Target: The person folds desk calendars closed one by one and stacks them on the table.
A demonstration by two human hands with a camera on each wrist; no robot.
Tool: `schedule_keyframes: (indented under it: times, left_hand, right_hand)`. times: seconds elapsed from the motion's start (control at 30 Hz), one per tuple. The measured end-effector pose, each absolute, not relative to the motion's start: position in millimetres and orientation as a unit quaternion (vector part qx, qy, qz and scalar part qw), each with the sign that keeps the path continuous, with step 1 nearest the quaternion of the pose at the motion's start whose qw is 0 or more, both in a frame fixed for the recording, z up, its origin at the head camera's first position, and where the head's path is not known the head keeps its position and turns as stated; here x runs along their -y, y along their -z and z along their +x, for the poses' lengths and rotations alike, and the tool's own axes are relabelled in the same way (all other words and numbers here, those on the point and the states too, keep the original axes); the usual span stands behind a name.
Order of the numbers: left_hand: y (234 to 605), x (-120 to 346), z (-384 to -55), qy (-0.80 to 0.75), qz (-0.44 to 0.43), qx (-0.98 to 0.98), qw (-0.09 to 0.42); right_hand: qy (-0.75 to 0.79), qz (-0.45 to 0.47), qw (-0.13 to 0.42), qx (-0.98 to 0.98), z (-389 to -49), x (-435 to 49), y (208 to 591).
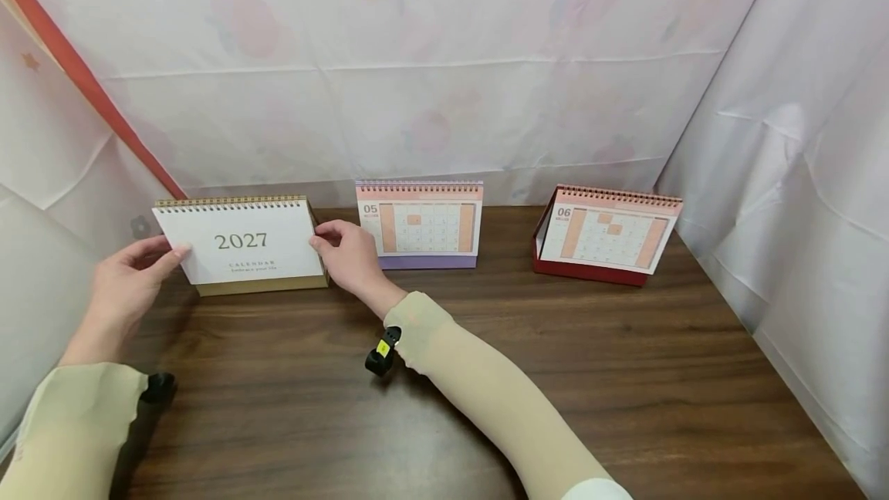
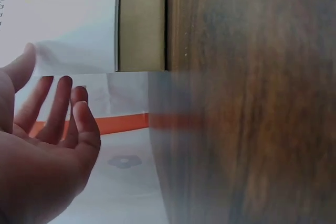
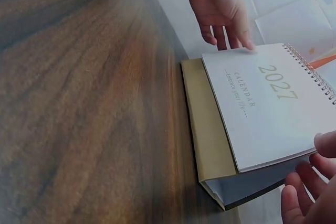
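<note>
A desk calendar point(image 1: 243, 241) with a white cover reading 2027 and a gold-brown base stands upright at the left of the table. My left hand point(image 1: 132, 284) grips its left edge, thumb on the front of the cover and fingers round behind the side. At the opposite edge my right hand point(image 1: 353, 257) holds it in the same way, thumb at the cover's border. The right wrist view shows the calendar's gold base point(image 3: 210, 124) on the wood and its hollow side. In the left wrist view the left fingertips point(image 2: 64, 81) show just past the cover's edge.
A purple-based calendar point(image 1: 427, 226) showing 05 stands just right of my right hand. Farther right is a red-based calendar point(image 1: 607, 234) showing 06, turned at an angle. A patterned white curtain point(image 1: 417, 68) hangs behind the wooden table point(image 1: 556, 353).
</note>
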State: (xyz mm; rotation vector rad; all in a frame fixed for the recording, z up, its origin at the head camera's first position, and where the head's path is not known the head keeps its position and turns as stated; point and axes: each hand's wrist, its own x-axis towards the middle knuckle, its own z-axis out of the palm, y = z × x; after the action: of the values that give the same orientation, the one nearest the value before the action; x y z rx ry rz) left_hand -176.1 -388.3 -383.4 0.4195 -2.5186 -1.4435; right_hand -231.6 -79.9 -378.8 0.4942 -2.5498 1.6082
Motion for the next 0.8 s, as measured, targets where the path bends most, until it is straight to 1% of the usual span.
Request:
schedule_keyframes:
  times: [0.13, 0.23, 0.43, 0.53, 0.67, 0.8]
  left_hand:
    - [384.7, 388.2, -182.5, 0.541, 0.153, 0.821, 0.095]
    - [385.5, 386.7, -186.5, 0.583, 0.154, 0.791, 0.104]
    - [390.3, 387.4, -187.6, 0.692, 0.128, 0.698, 0.131]
    - [390.1, 386.9, -188.0, 0.676, 0.143, 0.71, 0.132]
    - [388.0, 385.0, -190.7, 0.616, 0.172, 0.757, 0.132]
    - [387.6, 385.0, -191.0, 0.645, 0.159, 0.731, 0.156]
  right_hand:
    - [-0.511, 0.173, 0.058, 0.84, -234.3, 79.3, 376.8]
    - [-0.503, 0.182, 0.059, 0.843, -236.7, 80.2, 376.3]
    - [-0.49, 0.187, 0.044, 0.85, -240.6, 84.0, 373.5]
    - [-0.486, 0.187, 0.042, 0.853, -241.7, 83.5, 371.6]
    - [-0.479, 0.19, 0.045, 0.856, -242.9, 81.3, 370.0]
    - [-0.483, 0.191, 0.044, 0.854, -243.3, 79.8, 369.6]
